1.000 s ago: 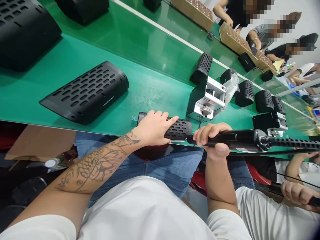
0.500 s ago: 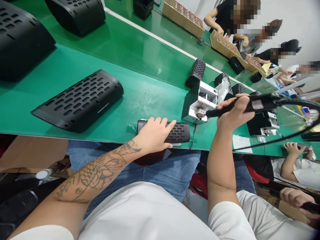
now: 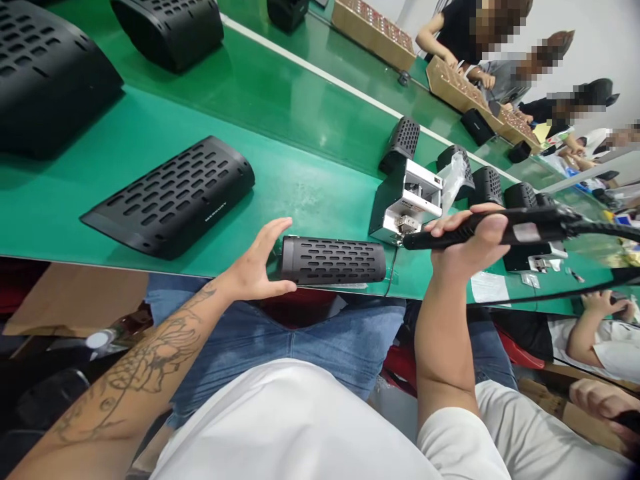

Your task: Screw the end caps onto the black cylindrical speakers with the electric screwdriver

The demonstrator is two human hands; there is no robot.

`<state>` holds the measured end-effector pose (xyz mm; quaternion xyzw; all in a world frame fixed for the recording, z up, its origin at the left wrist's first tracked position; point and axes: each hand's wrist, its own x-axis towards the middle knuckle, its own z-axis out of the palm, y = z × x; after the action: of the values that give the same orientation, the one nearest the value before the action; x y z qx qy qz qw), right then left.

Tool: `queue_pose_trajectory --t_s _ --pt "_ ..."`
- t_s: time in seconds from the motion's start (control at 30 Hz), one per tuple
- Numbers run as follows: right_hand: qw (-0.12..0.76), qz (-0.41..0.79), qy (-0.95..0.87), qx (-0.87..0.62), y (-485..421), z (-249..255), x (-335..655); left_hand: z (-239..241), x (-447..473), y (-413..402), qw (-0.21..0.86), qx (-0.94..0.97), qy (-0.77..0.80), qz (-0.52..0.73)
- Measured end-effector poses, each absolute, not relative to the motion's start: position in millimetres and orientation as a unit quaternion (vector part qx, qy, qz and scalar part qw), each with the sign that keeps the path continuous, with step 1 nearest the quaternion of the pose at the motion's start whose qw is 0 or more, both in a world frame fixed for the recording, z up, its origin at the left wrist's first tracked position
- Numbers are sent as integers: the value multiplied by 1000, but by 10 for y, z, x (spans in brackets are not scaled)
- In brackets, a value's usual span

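In front of me a black perforated speaker housing [image 3: 335, 261] lies lengthwise along the near table edge. My left hand [image 3: 253, 270] is at its left end, thumb and fingers spread around that end; whether they touch it I cannot tell. Wrapped in my right hand [image 3: 467, 243] is a black electric screwdriver [image 3: 543, 225], held level with its cable running off to the right. The screwdriver's tip points left at the silver front of a small black screw feeder [image 3: 387, 207], close to its lower outlet.
A larger-looking black speaker housing [image 3: 175, 200] rests at left, with others [image 3: 175, 33] behind it. More housings [image 3: 403, 143] stand behind the feeder, beside a clear plastic bag [image 3: 453, 180]. A second feeder [image 3: 535, 257] and a paper [image 3: 489, 287] are at right. Co-workers sit across and beside me.
My left hand has slid left off the top of the housing to its left end, with its fingers spreading. The screwdriver tip has dropped slightly at the feeder's front.
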<state>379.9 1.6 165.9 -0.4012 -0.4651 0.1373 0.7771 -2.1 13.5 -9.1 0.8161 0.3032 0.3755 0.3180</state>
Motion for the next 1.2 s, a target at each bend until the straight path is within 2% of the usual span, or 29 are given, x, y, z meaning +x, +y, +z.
queue_pose_trajectory --t_s 0.1,0.17,0.27,0.37,0.6,0.77,0.97,1.07,1.2 --pt "757 209 -516 -340 -259 1777 3542 -179 26 78 313 820 306 369" --pt "732 255 -556 -300 -426 1827 3384 -107 97 17 266 819 293 415" --pt "701 310 -592 -248 -643 1901 3183 155 263 -166 185 808 273 488" --pt "672 355 -605 -239 -829 1990 3021 449 465 -415 183 812 254 493" --pt "650 370 -600 -284 -1125 2162 2835 612 648 -624 265 792 229 499" --pt "585 385 -619 -355 -1345 2324 2943 632 631 -651 363 729 218 539" --pt "666 338 -589 -311 -1509 2158 2887 726 675 -776 567 597 189 535" --pt "646 337 -605 -321 -1540 2115 2844 762 671 -805 645 543 184 505" --pt "628 348 -604 -347 -1593 2137 2812 812 645 -850 698 526 195 445"
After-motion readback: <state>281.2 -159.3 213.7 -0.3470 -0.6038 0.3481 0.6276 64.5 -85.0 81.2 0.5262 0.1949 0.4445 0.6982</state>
